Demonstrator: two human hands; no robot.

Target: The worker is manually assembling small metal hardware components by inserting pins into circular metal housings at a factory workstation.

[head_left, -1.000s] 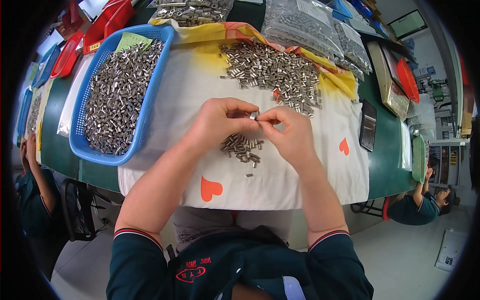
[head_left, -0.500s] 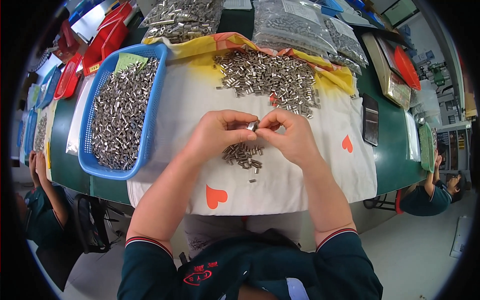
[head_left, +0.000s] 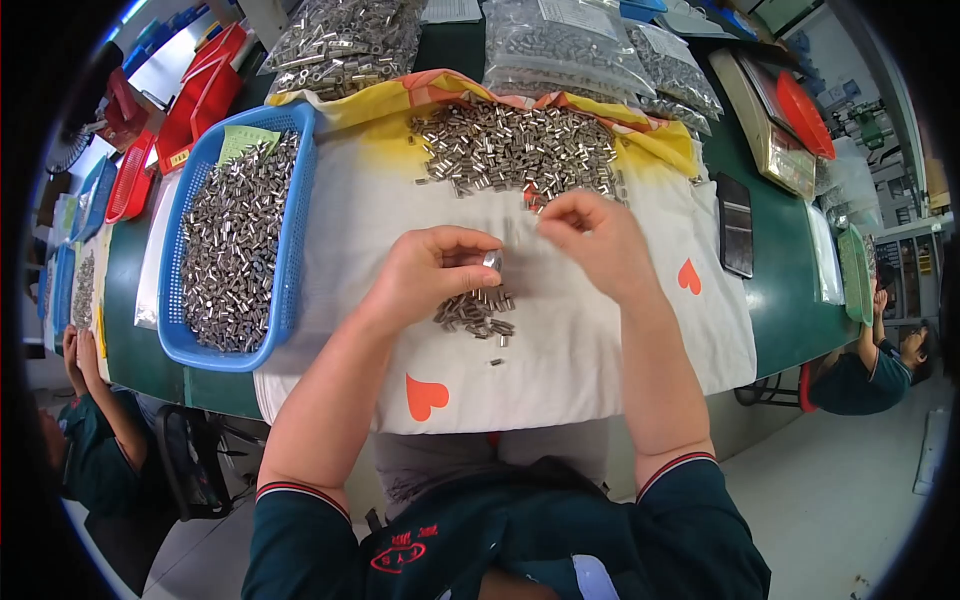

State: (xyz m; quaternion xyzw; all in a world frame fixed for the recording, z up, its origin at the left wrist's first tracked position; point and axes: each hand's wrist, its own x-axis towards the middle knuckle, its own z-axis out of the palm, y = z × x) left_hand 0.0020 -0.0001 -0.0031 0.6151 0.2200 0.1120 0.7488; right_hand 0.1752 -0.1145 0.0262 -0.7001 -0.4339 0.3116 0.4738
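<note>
My left hand (head_left: 430, 272) pinches a shiny metal ring-like part (head_left: 493, 260) between thumb and fingers over the middle of the cloth. Below it lies a small heap of short metal cylinders (head_left: 478, 318). Up and to the right, my right hand (head_left: 595, 240) has its thumb and forefinger drawn together at the near edge of a larger pile of metal cylinders (head_left: 515, 145). Whether anything is between those fingertips is too small to tell. A faint blurred streak shows between my two hands.
A white cloth (head_left: 330, 270) with red hearts covers the green table. On the left stands a blue basket (head_left: 165, 300) full of metal cylinders. Bags of metal parts (head_left: 565, 55) line the back. A dark phone (head_left: 735, 225) lies at right. Other people sit on both sides.
My right hand has pulled away from the ring-like part, moving right and up toward the larger pile. My left hand still holds the part. The whole view has shifted slightly.
</note>
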